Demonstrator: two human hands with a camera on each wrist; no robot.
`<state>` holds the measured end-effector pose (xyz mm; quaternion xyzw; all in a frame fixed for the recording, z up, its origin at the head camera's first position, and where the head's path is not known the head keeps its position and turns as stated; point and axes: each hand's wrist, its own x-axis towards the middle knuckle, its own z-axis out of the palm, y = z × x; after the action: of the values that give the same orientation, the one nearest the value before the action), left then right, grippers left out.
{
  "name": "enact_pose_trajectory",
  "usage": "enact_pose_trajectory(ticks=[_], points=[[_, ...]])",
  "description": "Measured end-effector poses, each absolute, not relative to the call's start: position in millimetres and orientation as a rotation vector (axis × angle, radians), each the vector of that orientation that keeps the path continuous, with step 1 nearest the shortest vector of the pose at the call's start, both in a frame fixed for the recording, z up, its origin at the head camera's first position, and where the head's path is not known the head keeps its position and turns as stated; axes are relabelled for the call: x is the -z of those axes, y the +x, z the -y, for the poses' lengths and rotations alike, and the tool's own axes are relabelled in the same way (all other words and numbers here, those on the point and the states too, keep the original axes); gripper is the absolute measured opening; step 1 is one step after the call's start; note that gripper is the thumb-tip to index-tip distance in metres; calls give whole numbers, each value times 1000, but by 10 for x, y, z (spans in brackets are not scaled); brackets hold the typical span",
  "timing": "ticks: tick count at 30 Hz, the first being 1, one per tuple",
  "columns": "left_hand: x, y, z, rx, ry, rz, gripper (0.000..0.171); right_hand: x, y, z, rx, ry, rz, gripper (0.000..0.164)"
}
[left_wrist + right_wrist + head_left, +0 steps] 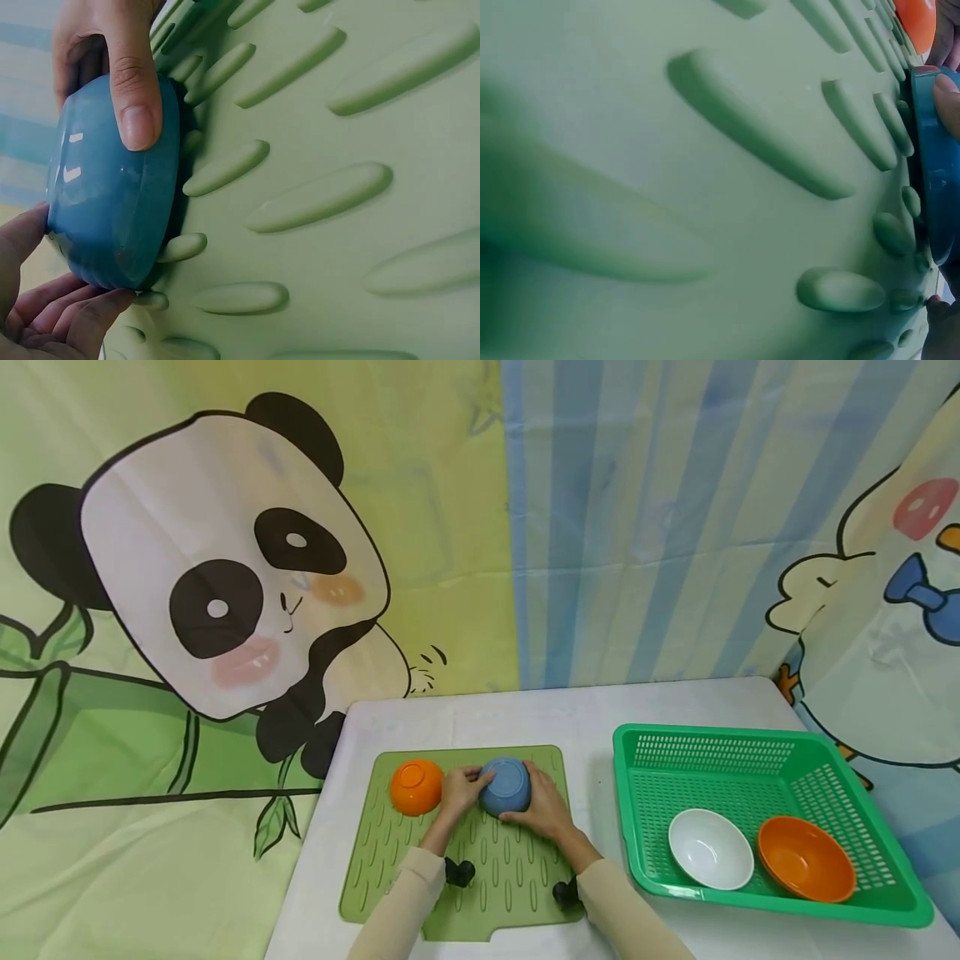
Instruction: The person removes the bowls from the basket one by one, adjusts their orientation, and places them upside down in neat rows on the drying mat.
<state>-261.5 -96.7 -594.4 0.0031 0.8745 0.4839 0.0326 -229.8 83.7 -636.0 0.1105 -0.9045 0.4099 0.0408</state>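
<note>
An upturned blue bowl [506, 787] is at the upper middle of the green ridged mat [480, 893], its base ring facing up. From its left side my left hand [459, 789] grips it, the thumb over the base and the fingers at the wall. My right hand [549, 807] holds the opposite side, thumb low at the front and fingers round the back. In the left wrist view the bowl [112, 187] has its rim close over the mat's ridges. Just left of my left hand lies an upturned orange bowl [416, 787] on the mat.
A green plastic basket [637, 852] stands to the right on the white table [592, 718]. Inside it are a white bowl [711, 849] and a second orange bowl [806, 858], both facing up. A printed curtain [450, 527] hangs behind the table.
</note>
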Motion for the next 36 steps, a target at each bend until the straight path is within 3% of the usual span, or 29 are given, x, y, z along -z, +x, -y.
enact_pose_trajectory(ticks=[16, 36], points=[[5972, -2618, 925, -1424, -1, -2785, 45, 6406, -2341, -847, -1224, 360, 2822, 109], [6002, -2616, 962, -1479, -67, -2760, 51, 6174, -2314, -855, -1396, 328, 2870, 111]])
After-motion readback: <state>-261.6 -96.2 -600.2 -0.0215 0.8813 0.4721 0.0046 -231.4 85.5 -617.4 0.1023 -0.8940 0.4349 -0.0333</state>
